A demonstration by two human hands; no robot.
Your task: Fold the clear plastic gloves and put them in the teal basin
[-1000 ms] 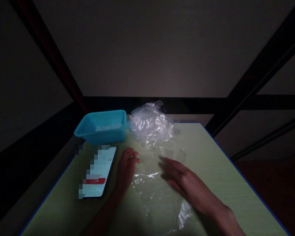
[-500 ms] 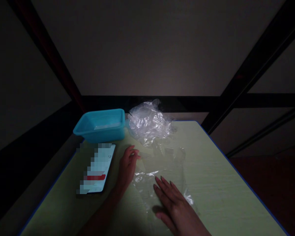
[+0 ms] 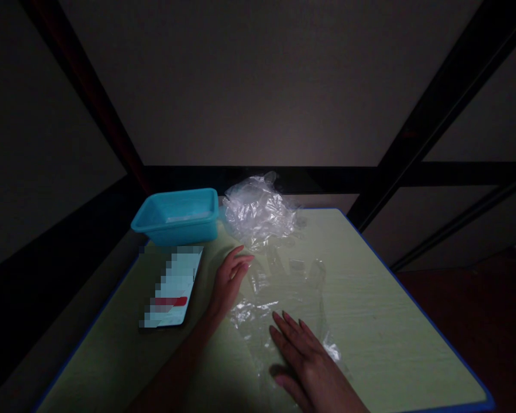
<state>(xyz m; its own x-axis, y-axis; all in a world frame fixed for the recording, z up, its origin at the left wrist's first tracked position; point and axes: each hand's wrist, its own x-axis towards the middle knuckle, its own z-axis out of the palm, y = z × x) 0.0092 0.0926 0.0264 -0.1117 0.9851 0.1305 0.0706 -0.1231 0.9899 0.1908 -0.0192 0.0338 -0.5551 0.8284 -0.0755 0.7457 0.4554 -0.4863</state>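
Observation:
A clear plastic bag [image 3: 292, 298] lies spread on the pale green table [image 3: 387, 332]. My right hand [image 3: 307, 361] rests on its near part, palm down with the fingers stretched out. At the bag's upper left edge is my left hand [image 3: 231, 278], its fingers curved and the thumb near the fingertips. Whether the left fingertips hold any of the thin film is too hard to make out. Behind the spread bag sits a crumpled heap of clear plastic [image 3: 260, 209].
A blue plastic basket [image 3: 183, 229] stands at the back left. In front of it lies a phone [image 3: 172, 287] with its screen lit. The table has a blue edge, and a wall panel [image 3: 258, 86] rises behind it.
My left hand has moved slightly right and away from me, along the bag's edge. My right hand stays on the bag. The view has shifted a little.

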